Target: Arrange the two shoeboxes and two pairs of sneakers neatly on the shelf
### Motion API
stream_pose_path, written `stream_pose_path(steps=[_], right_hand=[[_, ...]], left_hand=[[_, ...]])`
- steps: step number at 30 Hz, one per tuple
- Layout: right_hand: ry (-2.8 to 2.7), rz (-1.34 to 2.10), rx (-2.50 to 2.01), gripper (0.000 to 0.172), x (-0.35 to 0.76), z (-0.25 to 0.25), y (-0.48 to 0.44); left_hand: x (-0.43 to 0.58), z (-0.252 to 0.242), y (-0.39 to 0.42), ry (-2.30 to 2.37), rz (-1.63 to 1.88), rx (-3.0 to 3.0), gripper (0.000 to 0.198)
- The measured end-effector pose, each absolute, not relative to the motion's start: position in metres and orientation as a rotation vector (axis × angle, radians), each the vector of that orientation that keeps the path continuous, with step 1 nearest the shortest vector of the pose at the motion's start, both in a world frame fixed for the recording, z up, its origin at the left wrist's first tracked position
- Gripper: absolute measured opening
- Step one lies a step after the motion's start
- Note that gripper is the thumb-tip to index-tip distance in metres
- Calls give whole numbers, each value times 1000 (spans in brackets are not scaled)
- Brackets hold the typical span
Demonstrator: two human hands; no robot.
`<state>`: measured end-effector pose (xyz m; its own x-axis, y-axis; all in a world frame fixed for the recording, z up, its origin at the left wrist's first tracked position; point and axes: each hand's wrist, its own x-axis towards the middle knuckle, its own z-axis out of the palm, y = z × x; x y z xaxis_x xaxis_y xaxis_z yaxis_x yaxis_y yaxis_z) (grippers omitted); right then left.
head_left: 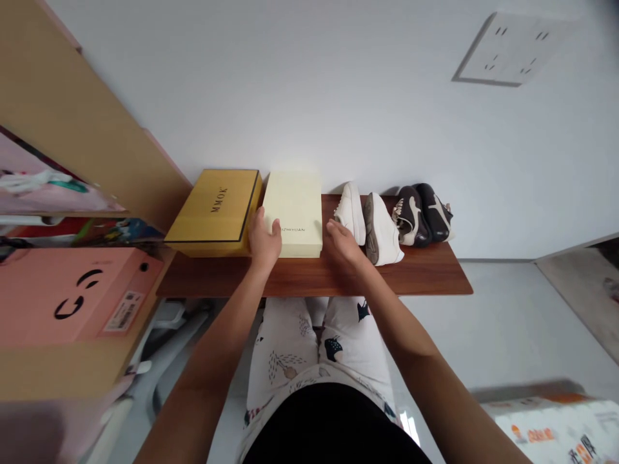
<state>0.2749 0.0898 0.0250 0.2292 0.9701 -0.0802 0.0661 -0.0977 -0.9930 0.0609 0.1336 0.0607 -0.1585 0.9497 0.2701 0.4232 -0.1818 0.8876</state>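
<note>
A cream shoe box (294, 200) with dark lettering lies on a reddish-brown wooden shelf (309, 278), against the wall. My left hand (264, 240) is at its left side, thumb over the lid's edge and fingers reaching down between it and a yellow shoe box (220, 205). On the other side, my right hand (342, 241) is held beside the cream box with fingers extended and a narrow gap showing. Just right of that hand stand two white shoes (382, 229), one turned sole outward. Dark brown sneakers (416, 216) with cream trim sit farther right.
At left, a pink shoe box (72, 293) rests on a wooden cabinet shelf. A white wall (309, 84) rises behind, with a socket plate (515, 48) at upper right. A white printed package (561, 425) lies at lower right on the pale floor (464, 335).
</note>
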Motion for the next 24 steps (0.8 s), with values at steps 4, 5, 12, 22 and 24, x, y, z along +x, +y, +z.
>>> stream_pose_path(steps=[4,5,12,22,24], right_hand=[[-913,1004,-1391,63,322,46,59],[-890,962,-1398,62,336,50,52],[-789,731,-1564,58,425,44,7],[-978,831,-1706,73,425,-8,-22],[-1005,851,-1680,68,419,-11,-17]], left_hand=[[96,79,119,1344,1327,1616,51],[107,80,116,1280,1314,1608,50],[187,55,99,1076,989,1618,54],[238,-14,102,1347,820,1372,89],[241,-17,107,1338,841,1366,85]])
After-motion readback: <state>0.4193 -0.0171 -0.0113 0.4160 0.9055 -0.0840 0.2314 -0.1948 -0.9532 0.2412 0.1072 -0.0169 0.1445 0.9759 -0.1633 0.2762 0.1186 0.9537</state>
